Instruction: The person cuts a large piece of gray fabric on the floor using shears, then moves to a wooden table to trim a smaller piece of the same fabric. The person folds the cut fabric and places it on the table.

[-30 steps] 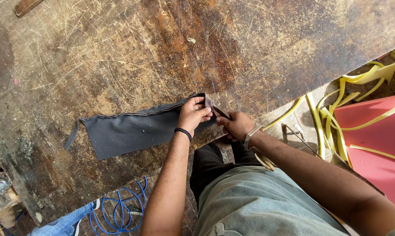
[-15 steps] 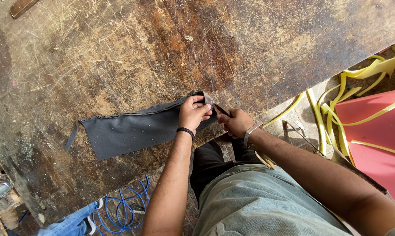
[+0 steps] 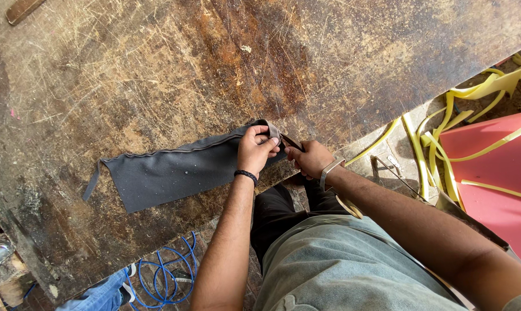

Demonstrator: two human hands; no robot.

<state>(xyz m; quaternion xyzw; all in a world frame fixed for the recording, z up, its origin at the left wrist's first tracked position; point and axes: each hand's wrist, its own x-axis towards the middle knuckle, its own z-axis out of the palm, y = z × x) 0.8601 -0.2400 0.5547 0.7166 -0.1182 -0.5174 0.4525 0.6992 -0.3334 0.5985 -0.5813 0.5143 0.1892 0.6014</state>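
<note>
The setting is a workshop, likely for upholstery or leather work. Evidence: a large wooden workbench [image 3: 157, 69], heavily scratched, scored and stained; yellow foam offcut strips [image 3: 445, 115] scattered on the floor beside a red foam sheet [image 3: 497, 173]; a coiled blue cable [image 3: 162, 276] lying below the bench edge; a strip of dark fabric [image 3: 168, 173] on the bench.

No pkgs, labels, signs, screens, seemingly.
</note>
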